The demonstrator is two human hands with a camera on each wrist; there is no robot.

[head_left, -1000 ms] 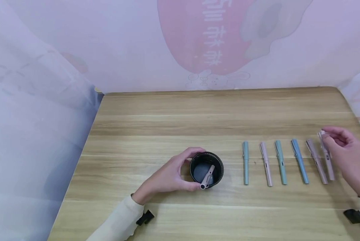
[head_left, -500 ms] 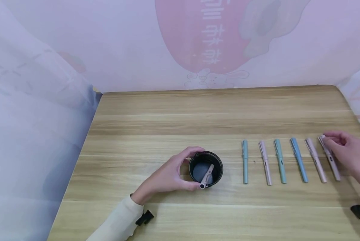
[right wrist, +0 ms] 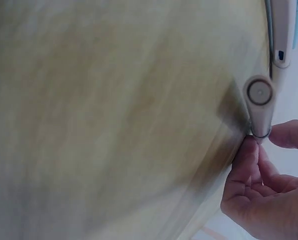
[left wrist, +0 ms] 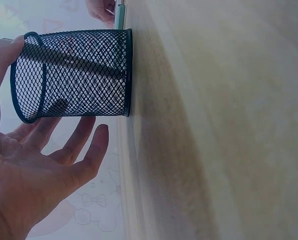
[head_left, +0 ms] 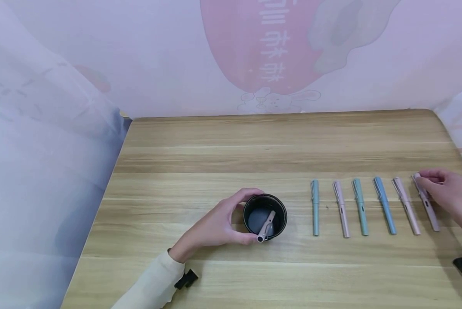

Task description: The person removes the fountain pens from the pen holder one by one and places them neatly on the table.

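A black mesh pen holder (head_left: 281, 214) stands on the table, with one pinkish pen (head_left: 267, 225) leaning inside. My left hand (head_left: 225, 223) grips the holder from its left side, thumb at the near rim and fingers round the far side. In the left wrist view, the mesh holder (left wrist: 84, 75) shows the pen through its wall. At the right end of a row of pens, my right hand (head_left: 449, 191) pinches the cap end of a pale pink pen (head_left: 430, 210) on the table. The right wrist view shows this pen (right wrist: 260, 110) end-on between thumb and fingers.
Left of the pinched pen lie several spaced pens: a pink pen (head_left: 407, 208), a blue pen (head_left: 385, 208), a green pen (head_left: 360, 208), another pink pen (head_left: 341, 210) and a teal pen (head_left: 315, 208). A printed curtain (head_left: 169, 64) hangs behind the wooden table (head_left: 200, 150).
My right hand has moved right with the end pen, widening its gap from the neighbouring pink pen and lowering it into line. The left hand and pen holder have stayed put.
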